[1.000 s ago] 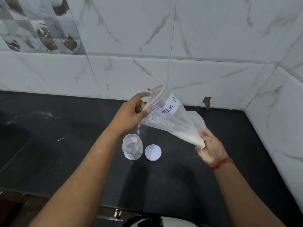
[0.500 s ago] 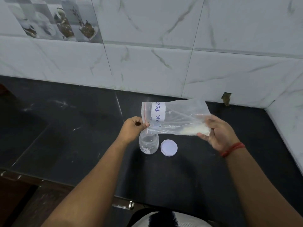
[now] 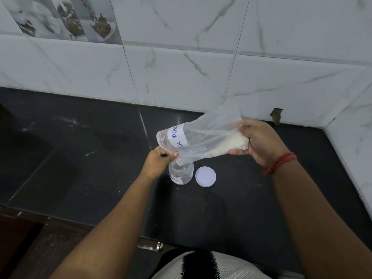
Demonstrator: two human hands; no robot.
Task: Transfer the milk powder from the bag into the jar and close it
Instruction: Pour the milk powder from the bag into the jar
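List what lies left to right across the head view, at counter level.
Left hand pinching the bag mouth → clear plastic jar → round white lid → right hand gripping the bag's bottom.

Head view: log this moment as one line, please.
left hand: pinches zip bag mouth over jar | right hand: raises bag bottom | milk powder: in bag | lid: off, beside jar

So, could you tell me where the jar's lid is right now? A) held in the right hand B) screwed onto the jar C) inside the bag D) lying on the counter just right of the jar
D: the white lid lies flat on the counter beside the open jar, while both hands hold the bag.
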